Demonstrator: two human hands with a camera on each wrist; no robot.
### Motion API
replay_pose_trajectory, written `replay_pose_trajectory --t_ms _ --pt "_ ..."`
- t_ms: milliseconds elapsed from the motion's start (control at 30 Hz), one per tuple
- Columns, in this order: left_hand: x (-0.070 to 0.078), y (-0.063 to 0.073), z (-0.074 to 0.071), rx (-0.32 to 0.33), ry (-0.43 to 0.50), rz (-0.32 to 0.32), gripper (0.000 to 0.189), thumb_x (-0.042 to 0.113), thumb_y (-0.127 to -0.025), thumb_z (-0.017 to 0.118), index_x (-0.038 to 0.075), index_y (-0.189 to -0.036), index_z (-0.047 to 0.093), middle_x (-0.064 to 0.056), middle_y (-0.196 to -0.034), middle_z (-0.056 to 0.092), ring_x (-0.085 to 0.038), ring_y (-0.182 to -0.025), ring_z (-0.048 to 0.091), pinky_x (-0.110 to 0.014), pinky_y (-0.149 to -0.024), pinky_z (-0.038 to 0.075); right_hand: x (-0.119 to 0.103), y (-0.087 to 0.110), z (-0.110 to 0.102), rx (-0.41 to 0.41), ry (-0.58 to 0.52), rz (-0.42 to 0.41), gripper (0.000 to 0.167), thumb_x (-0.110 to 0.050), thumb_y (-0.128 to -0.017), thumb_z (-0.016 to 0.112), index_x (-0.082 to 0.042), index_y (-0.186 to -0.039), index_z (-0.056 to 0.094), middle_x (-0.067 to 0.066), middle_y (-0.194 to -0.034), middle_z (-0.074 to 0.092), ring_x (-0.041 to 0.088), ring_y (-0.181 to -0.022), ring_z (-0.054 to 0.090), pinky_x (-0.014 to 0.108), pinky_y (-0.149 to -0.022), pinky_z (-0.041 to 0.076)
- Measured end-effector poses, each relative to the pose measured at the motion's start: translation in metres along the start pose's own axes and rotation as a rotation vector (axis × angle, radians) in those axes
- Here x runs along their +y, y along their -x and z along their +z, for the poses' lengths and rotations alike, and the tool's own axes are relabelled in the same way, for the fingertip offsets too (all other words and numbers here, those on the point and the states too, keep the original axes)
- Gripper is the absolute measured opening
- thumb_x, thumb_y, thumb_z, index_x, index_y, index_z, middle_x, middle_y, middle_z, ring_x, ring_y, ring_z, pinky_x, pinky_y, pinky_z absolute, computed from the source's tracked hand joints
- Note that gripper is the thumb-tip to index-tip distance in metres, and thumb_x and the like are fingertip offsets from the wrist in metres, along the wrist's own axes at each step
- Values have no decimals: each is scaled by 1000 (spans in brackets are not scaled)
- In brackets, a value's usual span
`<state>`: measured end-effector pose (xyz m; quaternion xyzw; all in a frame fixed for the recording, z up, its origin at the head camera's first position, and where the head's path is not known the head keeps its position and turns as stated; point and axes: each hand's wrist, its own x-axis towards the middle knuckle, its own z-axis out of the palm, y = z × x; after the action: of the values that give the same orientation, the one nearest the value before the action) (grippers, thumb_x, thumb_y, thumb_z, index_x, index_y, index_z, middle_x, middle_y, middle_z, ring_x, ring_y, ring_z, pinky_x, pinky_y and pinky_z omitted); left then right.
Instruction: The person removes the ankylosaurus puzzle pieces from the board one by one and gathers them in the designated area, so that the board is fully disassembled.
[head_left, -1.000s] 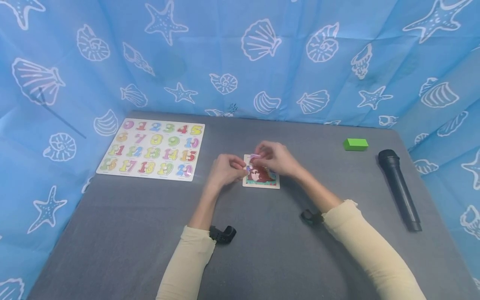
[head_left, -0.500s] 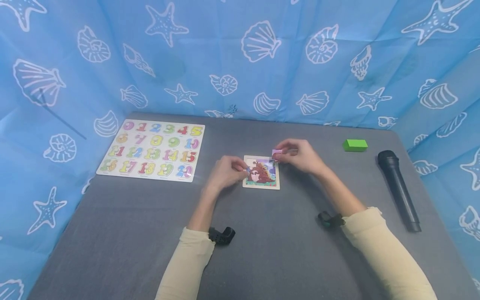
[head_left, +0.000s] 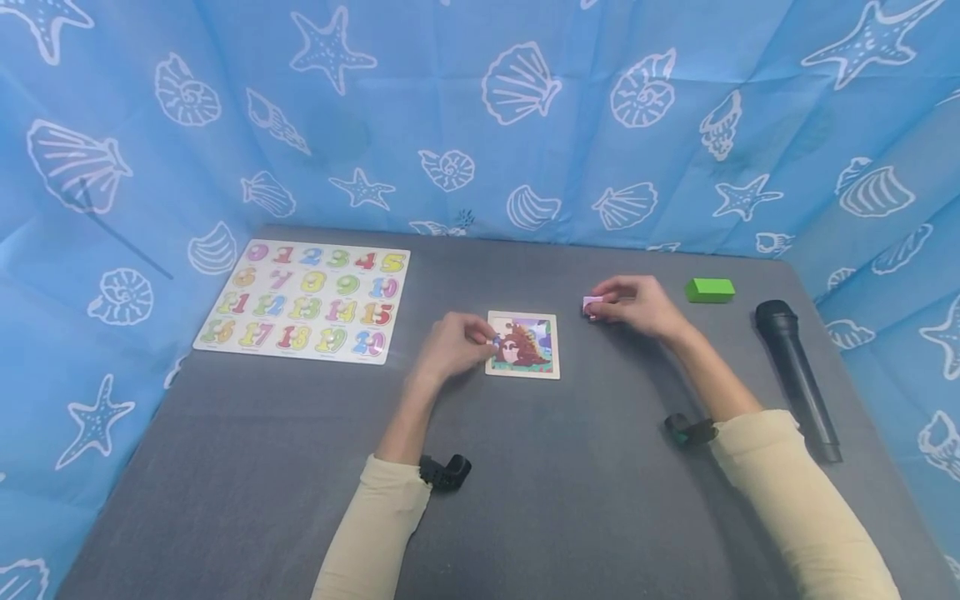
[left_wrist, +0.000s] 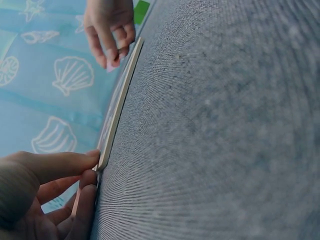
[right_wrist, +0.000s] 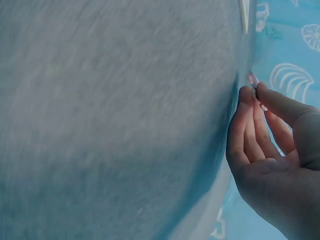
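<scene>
Our right hand [head_left: 637,307] is pinching a small piece [head_left: 592,302] right of the puzzle board [head_left: 522,374], our left hand [head_left: 456,343] is gripping its left edge; we're judging both light, stiff, best edge-held.

Fingers of the left hand [head_left: 455,343] hide part of the left edge of a jigsaw puzzle [head_left: 528,347]. To the jigsaw puzzle's right, the right hand [head_left: 643,305] partly covers a pink puzzle piece [head_left: 591,305], its print too small to tell. To the jigsaw puzzle's left, a number board's [head_left: 294,292] tiny lettering defies reading. The head view crops both sleeves [head_left: 375,525].
</scene>
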<state>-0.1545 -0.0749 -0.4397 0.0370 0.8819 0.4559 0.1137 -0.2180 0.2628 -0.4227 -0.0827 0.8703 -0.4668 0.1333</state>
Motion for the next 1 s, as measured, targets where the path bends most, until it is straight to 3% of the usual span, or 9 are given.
replay_pose_trajectory --t_ms 233,467,667,867,1000 --pt "0 0 1 4 6 -6 16 21 -90 86 16 -105 82 -4 -98 79 -22 -90 72 -36 -83 52 7 0 -4 -2 86 0 37 -15 -97 82 7 -126 73 30 -114 78 -1 -81 70 20 -71 59" --pt "-1 1 2 7 -2 -2 16 21 -91 86 16 -105 82 -4 -98 80 -22 -91 72 -37 -84 52 6 0 -1 28 194 -40 31 -14 -98 80 6 -120 76 27 -104 78 -1 -74 64 17 -66 54" --pt "-1 1 2 8 3 -5 16 22 -90 86 16 -105 82 -3 -96 79 -21 -89 71 -35 -83 51 5 1 0 54 267 -8 27 -18 -99 79 2 -118 77 22 -103 78 7 -76 65 19 -66 52" --pt "0 1 2 -1 23 -20 15 21 -92 85 17 -106 82 -3 -97 78 -21 -89 70 -32 -78 49 4 4 2 65 291 14 29 -21 -100 79 1 -119 77 21 -106 79 16 -82 65 20 -69 51" --pt "-1 1 1 -7 34 -22 15 21 -92 85 17 -106 82 -4 -98 78 -21 -90 70 -31 -77 49 2 4 5 76 258 6 31 -20 -99 79 2 -121 77 21 -108 78 11 -81 66 18 -69 52"
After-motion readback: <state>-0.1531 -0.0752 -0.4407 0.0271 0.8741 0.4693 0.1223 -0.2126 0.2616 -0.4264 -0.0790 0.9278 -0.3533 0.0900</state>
